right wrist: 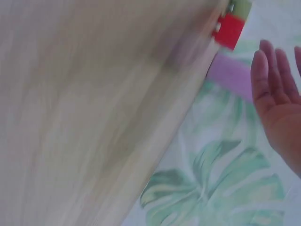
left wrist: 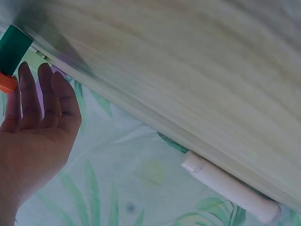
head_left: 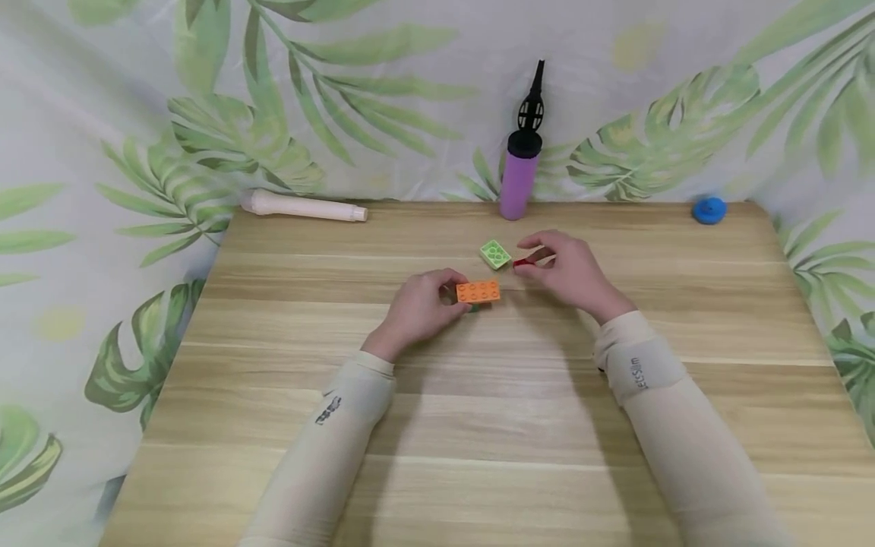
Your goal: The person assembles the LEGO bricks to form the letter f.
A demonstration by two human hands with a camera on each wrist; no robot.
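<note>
My left hand [head_left: 422,304] holds an orange toy building brick [head_left: 478,292], studs facing up, by its left end between thumb and fingers. A dark green brick [left wrist: 14,49] sits under the orange one, mostly hidden from the head view. To the right, my right hand [head_left: 569,272] pinches a small red brick [head_left: 523,263] near the thumb tip; in the right wrist view the red brick [right wrist: 230,32] shows studs on its side, and the thumb is out of sight. Between the hands, a light green brick [head_left: 495,254] lies on the table with its hollow underside up.
On the wooden table [head_left: 519,433], a purple hand pump [head_left: 519,178] with a black nozzle stands at the back. A pale pink stick-shaped object [head_left: 307,207] lies along the back left edge. A round blue object [head_left: 709,210] is at the back right. Leaf-patterned cloth [head_left: 383,99] hangs behind.
</note>
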